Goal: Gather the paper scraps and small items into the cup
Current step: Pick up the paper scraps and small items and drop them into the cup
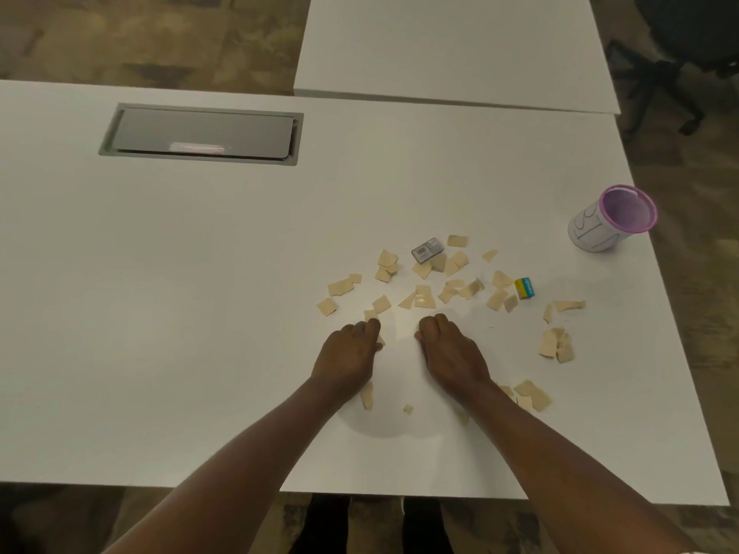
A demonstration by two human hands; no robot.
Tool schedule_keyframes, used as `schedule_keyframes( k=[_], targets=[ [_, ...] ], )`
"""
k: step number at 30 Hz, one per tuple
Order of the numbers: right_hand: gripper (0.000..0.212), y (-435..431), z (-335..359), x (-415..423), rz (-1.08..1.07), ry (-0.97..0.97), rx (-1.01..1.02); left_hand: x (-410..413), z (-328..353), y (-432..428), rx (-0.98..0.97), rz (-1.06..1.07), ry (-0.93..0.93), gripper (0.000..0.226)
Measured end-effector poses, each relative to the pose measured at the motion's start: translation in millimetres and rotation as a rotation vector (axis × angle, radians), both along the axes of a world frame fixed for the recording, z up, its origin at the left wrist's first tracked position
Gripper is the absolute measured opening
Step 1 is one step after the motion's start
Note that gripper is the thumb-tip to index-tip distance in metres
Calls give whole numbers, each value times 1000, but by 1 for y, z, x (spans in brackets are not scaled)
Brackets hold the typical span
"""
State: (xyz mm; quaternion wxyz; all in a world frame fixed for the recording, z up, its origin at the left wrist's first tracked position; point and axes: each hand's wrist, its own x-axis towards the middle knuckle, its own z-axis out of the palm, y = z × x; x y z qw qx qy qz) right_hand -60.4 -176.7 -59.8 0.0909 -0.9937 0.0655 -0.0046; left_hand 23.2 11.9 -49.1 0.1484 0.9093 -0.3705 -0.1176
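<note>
My left hand (352, 349) and right hand (448, 345) lay curled, knuckles up, on the white table (200, 313); I could not tell if they held any paper scraps (424, 289). Scraps lay all around, with a small gray box (428, 249) and a yellow eraser (524, 288). The purple-rimmed cup (608, 219) stood far right.

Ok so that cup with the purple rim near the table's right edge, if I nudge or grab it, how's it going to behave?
The cup looks like thin paper and appears empty, so it is probably very light and would slide or tip at a nudge. It is tall for its base and stands close to the table edge, so a push could send it off. Its wall would likely dent if squeezed.
</note>
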Motion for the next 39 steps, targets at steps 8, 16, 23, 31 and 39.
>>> schedule_keyframes(
  k=[8, 16, 23, 31, 39],
  targets=[
    [18, 6, 26, 22, -509, -90, 640, 3, 4, -11, 156, 4, 1, 20],
    [23, -4, 48, 49, -1185, -151, 1601, 19, 28, -18, -407, 612, 708, 13],
    [13, -10, 59, 57, -1344, -371, 2136, 25, 30, -21, -747, 834, 1202, 23],
    [20, -21, 49, 68, -1026, -33, 1493, 40, 29, -34, -464, 711, 758, 20],
    [34, 1, 36, 80, -554, 200, 420, 41, 7, -43, -11, 323, 146, 36]
  ],
)
